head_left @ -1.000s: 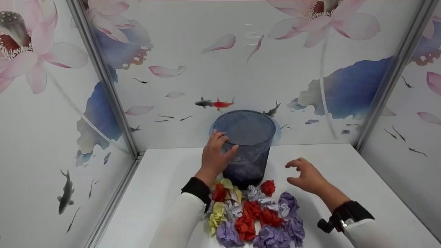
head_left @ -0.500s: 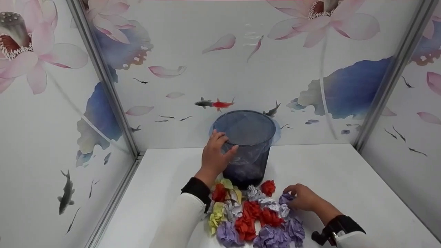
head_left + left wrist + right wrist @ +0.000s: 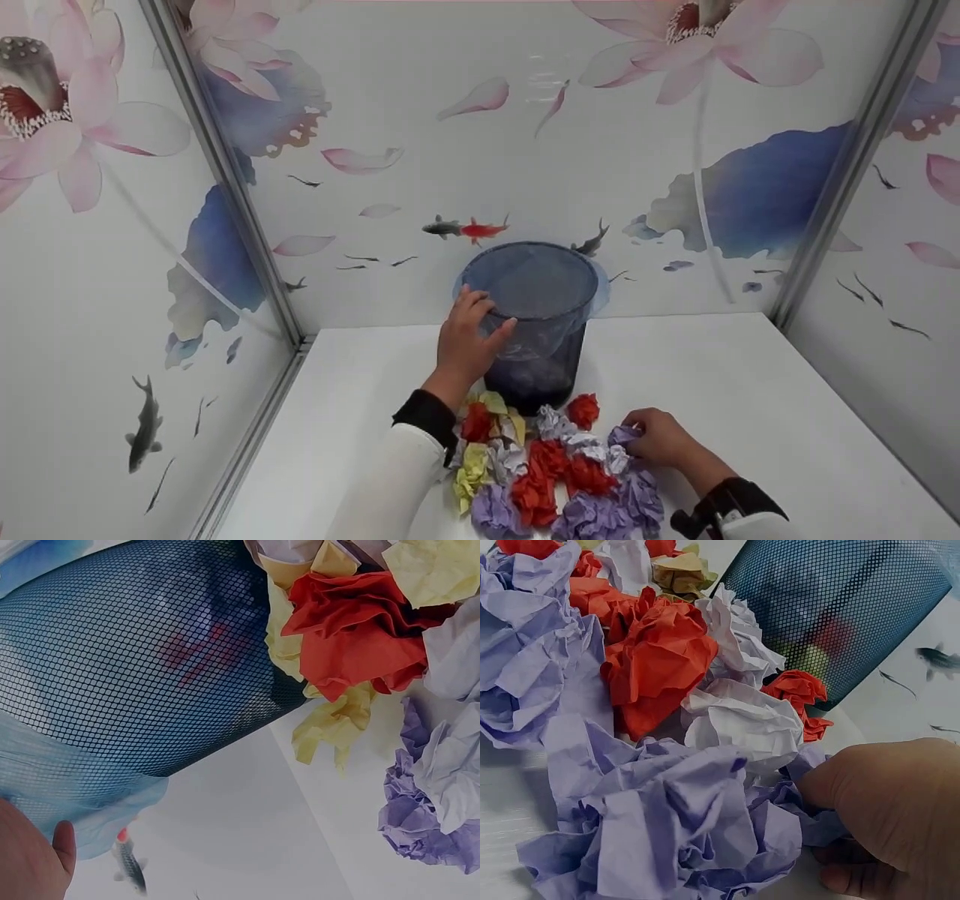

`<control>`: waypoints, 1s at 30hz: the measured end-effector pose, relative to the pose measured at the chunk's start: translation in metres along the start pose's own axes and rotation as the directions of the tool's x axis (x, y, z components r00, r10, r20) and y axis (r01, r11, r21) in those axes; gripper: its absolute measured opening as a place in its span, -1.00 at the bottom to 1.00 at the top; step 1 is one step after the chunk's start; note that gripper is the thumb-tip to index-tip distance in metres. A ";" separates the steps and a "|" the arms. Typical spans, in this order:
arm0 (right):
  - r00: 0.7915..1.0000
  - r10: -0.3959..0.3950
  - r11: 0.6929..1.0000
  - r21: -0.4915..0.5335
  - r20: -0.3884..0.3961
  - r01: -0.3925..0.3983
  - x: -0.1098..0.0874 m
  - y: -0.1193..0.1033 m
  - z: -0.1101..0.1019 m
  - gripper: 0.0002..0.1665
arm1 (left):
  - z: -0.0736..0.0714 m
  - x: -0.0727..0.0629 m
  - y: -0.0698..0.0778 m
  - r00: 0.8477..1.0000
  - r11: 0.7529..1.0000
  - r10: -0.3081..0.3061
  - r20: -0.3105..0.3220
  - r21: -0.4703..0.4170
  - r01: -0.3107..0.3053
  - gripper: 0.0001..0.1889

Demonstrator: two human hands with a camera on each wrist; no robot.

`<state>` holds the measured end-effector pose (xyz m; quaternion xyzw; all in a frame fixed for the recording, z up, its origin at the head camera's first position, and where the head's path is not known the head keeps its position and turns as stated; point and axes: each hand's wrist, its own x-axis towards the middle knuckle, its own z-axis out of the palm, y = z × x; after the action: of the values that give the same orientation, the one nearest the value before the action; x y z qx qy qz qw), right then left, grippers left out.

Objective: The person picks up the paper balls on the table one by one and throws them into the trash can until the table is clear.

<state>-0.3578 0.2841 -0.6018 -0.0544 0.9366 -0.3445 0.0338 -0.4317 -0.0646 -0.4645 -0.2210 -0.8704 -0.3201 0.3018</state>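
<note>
Walls (image 3: 360, 90) printed with pink flowers and fish stand around my white worktop (image 3: 712, 352). Against the back wall stands a mesh bin (image 3: 529, 379), upright, a thin bluish bag (image 3: 547, 341) folded over its rim. Red and pale colours show through the mesh; I cannot tell whether they lie inside or beyond it. In front sits a heap of crumpled paper (image 3: 536, 495) in red, yellow, white and purple. My left grip (image 3: 463, 337) has stayed at the bin's near left rim, fingers bent over it, thumb outside. My right grip (image 3: 660, 437) is what changed: a second ago it hung empty beside the bin, fingers apart; now it is down at the heap's right edge, narrowed on a purple paper ball (image 3: 622, 435), just beside a white ball (image 3: 742, 724). I judge that reaching has given way to taking hold, with this piece not yet lifted clear.
</note>
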 end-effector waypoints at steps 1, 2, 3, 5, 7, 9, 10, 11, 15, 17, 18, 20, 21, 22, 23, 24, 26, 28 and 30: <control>1.000 -0.001 1.000 0.004 -0.006 0.001 0.000 0.001 0.000 -0.73 | 0.000 0.000 0.000 1.000 1.000 0.003 -0.005 0.000 -0.003 -0.43; 1.000 -0.006 1.000 0.010 -0.010 0.006 0.001 0.002 0.000 -0.74 | 0.000 0.000 0.000 1.000 1.000 0.005 -0.009 0.002 -0.005 -0.43; 1.000 -0.004 1.000 0.019 -0.015 0.005 0.001 0.004 0.000 -0.74 | 0.000 0.000 0.000 1.000 1.000 0.006 -0.011 0.002 -0.006 -0.43; 1.000 0.018 0.999 0.051 -0.024 -0.017 0.002 0.008 0.000 -0.75 | 0.001 0.000 -0.001 1.000 1.000 0.003 -0.007 0.002 -0.003 -0.42; 0.999 0.046 0.993 0.111 -0.029 -0.043 0.001 0.013 -0.001 -0.76 | 0.002 -0.001 -0.001 1.000 1.000 0.000 -0.003 0.004 0.000 -0.43; 0.996 0.084 0.978 0.192 -0.024 -0.078 0.000 0.017 -0.001 -0.74 | 0.004 -0.002 -0.001 1.000 1.000 -0.001 -0.001 0.000 0.001 -0.43; 0.995 0.101 0.968 0.231 -0.019 -0.094 -0.001 0.018 -0.001 -0.73 | 0.004 -0.002 -0.002 1.000 1.000 -0.001 -0.001 -0.001 0.001 -0.43; 0.994 0.110 0.959 0.265 -0.015 -0.102 -0.001 0.020 -0.001 -0.72 | 0.004 -0.002 -0.001 1.000 1.000 0.001 -0.003 0.000 -0.001 -0.44; 0.990 0.139 0.940 0.318 -0.015 -0.127 -0.003 0.022 -0.002 -0.71 | 0.004 -0.001 -0.002 1.000 1.000 0.006 -0.008 0.003 -0.006 -0.43; 0.989 0.146 0.938 0.320 -0.024 -0.131 -0.003 0.022 -0.003 -0.70 | 0.003 0.000 -0.001 1.000 1.000 0.007 -0.010 0.005 -0.007 -0.43; 0.988 0.151 0.937 0.322 -0.030 -0.134 -0.003 0.021 -0.003 -0.70 | 0.003 0.000 -0.001 1.000 1.000 0.006 -0.010 0.005 -0.006 -0.44; 0.987 0.159 0.931 0.339 -0.034 -0.138 -0.003 0.021 -0.003 -0.69 | 0.003 0.001 -0.001 1.000 1.000 0.007 -0.011 0.003 -0.007 -0.45; 0.987 0.158 0.928 0.348 -0.034 -0.137 -0.003 0.022 -0.002 -0.68 | 0.003 0.001 -0.001 1.000 1.000 0.009 -0.012 0.000 -0.009 -0.45; 0.987 0.157 0.926 0.354 -0.036 -0.135 -0.003 0.022 -0.002 -0.67 | 0.003 0.001 -0.001 1.000 1.000 0.007 -0.010 -0.004 -0.007 -0.46; 0.987 0.157 0.922 0.363 -0.039 -0.132 -0.003 0.022 -0.002 -0.66 | 0.003 0.000 -0.001 1.000 1.000 0.008 -0.011 -0.007 -0.008 -0.47; 0.986 0.159 0.919 0.372 -0.043 -0.132 -0.004 0.023 -0.001 -0.66 | 0.003 0.000 -0.001 1.000 1.000 0.007 -0.009 -0.011 -0.007 -0.47; 0.986 0.160 0.914 0.385 -0.049 -0.129 -0.005 0.023 -0.001 -0.65 | 0.002 0.000 -0.001 1.000 1.000 0.004 -0.004 -0.013 -0.004 -0.48; 0.983 0.174 0.912 0.386 -0.058 -0.138 -0.005 0.024 -0.001 -0.64 | 0.002 0.000 -0.001 1.000 1.000 -0.001 0.001 -0.010 0.001 -0.47; 0.980 0.189 0.908 0.390 -0.061 -0.151 -0.006 0.024 0.000 -0.63 | 0.002 0.000 -0.001 1.000 1.000 0.000 -0.001 -0.004 0.000 -0.47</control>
<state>-0.3542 0.3034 -0.6170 0.0518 0.8528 -0.5190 0.0278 -0.4334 -0.0641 -0.4661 -0.2215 -0.8696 -0.3221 0.3016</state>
